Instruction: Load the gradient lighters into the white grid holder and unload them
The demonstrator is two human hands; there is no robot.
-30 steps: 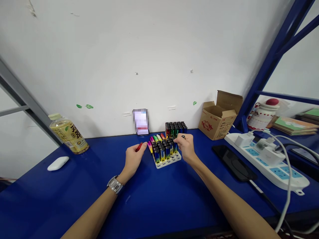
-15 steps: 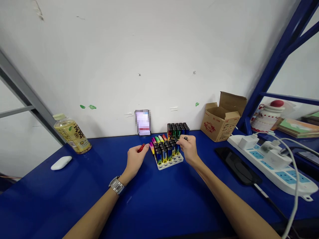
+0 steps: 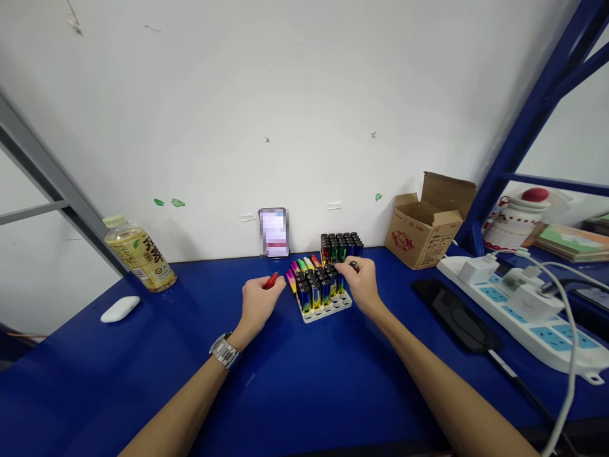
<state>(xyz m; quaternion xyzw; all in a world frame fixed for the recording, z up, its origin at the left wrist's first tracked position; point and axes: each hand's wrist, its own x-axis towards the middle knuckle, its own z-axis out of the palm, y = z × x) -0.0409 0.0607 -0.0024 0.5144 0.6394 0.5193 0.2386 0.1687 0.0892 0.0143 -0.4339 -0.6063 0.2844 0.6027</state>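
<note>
This is looking like a dormitory or workroom: a glossy blue table (image 3: 295, 393) is abutting a scuffed white wall (image 3: 214, 95), a blue metal frame (image 3: 533, 120) is rising alongside, and a white plastic power strip (image 3: 526, 325) is holding white block-shaped chargers (image 3: 533, 302).

Free tabletop (image 3: 295, 393), rack (image 3: 327, 311) beyond

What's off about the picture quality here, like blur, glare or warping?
In the head view, coarse pixels cover the propped phone; in that head view, the grey post and blue post lean outward, probably wide-angle distortion; also in the head view, the metal watch has bright glints, while the left hand looks fairly sharp.
</note>
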